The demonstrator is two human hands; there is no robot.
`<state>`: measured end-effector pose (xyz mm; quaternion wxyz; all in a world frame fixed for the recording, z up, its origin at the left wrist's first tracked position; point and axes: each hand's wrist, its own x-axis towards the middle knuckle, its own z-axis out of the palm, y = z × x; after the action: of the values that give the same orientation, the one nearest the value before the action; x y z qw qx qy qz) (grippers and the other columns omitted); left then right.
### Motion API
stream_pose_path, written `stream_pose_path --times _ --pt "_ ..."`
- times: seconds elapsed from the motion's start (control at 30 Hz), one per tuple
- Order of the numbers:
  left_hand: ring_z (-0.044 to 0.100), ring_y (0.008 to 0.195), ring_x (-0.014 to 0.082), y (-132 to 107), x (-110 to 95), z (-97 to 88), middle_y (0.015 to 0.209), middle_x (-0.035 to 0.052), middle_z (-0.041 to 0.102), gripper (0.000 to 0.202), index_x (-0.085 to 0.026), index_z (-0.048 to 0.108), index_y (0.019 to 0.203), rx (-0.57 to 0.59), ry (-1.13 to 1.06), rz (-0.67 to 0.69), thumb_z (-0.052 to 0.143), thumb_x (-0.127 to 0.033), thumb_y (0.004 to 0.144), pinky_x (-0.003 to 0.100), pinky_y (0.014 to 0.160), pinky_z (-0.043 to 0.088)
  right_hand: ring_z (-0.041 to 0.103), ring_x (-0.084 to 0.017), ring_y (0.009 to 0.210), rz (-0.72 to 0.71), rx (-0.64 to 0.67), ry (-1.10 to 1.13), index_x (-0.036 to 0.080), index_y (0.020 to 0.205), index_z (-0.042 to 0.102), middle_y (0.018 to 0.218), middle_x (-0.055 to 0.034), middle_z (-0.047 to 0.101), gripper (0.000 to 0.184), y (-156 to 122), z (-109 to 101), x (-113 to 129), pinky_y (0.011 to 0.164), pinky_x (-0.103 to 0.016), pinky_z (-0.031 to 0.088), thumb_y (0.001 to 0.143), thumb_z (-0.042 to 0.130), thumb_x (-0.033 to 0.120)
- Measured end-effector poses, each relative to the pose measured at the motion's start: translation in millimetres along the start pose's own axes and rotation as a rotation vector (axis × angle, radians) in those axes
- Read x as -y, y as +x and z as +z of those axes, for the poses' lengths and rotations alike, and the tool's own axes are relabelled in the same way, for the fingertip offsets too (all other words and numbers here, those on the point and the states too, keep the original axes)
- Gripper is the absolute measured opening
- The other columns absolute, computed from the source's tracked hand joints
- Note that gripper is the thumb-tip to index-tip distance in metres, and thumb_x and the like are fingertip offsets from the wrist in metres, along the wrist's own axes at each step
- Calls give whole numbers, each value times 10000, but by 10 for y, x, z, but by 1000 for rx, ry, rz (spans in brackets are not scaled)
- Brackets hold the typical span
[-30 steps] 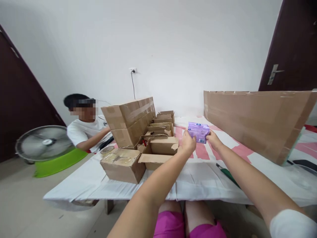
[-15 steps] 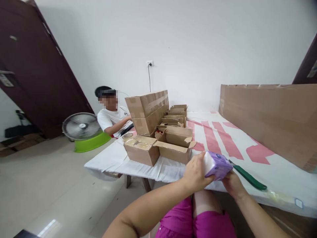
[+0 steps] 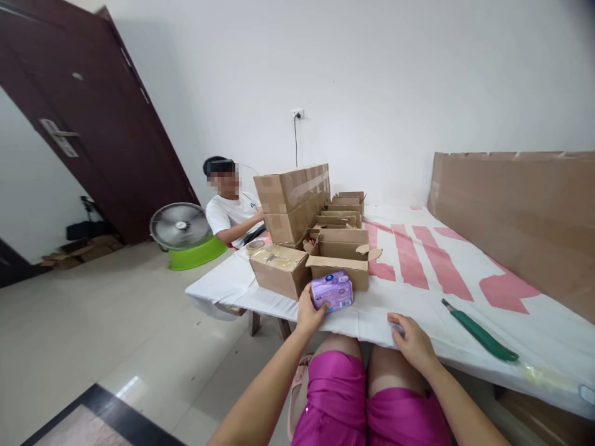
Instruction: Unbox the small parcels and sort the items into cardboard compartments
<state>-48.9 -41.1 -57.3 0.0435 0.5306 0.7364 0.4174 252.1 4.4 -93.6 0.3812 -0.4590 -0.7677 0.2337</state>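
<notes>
My left hand [image 3: 310, 313] grips a small purple packet [image 3: 331, 290] by its left end and holds it over the near edge of the white-covered table [image 3: 418, 313], just in front of an open cardboard box [image 3: 343, 258]. My right hand [image 3: 411, 339] rests at the table's near edge with its fingers curled loosely on the cloth, apart from the packet and with nothing in it. My pink shorts show below.
Several small cardboard boxes [image 3: 281, 270] and a stack of larger ones [image 3: 292, 201] stand at the table's left. A green-handled knife [image 3: 481, 334] lies at the right. A big cardboard sheet [image 3: 515, 214] leans far right. A seated person [image 3: 230, 207] and a fan [image 3: 181, 226] are beyond.
My right hand has let go of the purple packet and dropped to the table edge. My left hand alone carried the packet left, toward the open box. My view turned left.
</notes>
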Motion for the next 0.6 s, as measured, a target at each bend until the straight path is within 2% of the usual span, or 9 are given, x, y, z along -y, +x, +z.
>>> stream_pose_path --times 0.1,0.23,0.33,0.43,0.53,0.6 --pt "477 1238 265 -39 63 80 1323 128 490 769 -163 271 1408 -21 -15 46 647 -318 755 387 1041 397 624 -243 1036 19 -2 31 241 1024 667 1051 -60 702 340 12 -1 -11 961 -416 461 720 515 253" --pt "469 1260 275 -50 55 100 1361 129 480 823 -170 241 1436 20 26 8 661 -339 749 391 1034 405 647 -258 973 132 -11 158 241 992 649 956 -56 722 308 119 78 -72 924 -459 477 706 556 309" --pt "475 1262 270 -1 24 75 1369 108 501 797 -208 241 1445 55 38 -3 647 -313 768 386 1035 401 669 -233 909 158 -31 200 225 1174 558 1079 -91 690 483 360 179 -56 821 -422 533 724 580 397" --pt "481 1262 260 15 -25 77 1382 98 499 791 -233 225 1460 76 30 -21 629 -266 780 379 1045 391 668 -217 905 140 -65 237 211 1359 389 1327 -159 540 721 750 313 42 788 -397 549 718 609 457" --pt "363 1362 288 -58 -116 123 1490 152 343 808 -184 197 1478 -65 112 -39 609 -238 785 417 1102 327 676 -202 847 83 -52 280 212 1372 374 1340 -159 529 709 1121 484 161 782 -393 553 733 602 421" --pt "207 1433 324 -116 -193 165 1551 137 228 748 -208 267 1467 -126 229 74 594 -228 795 478 1150 222 679 -197 830 34 -29 308 213 1343 414 1290 -136 575 645 1250 606 205 766 -381 559 743 582 377"
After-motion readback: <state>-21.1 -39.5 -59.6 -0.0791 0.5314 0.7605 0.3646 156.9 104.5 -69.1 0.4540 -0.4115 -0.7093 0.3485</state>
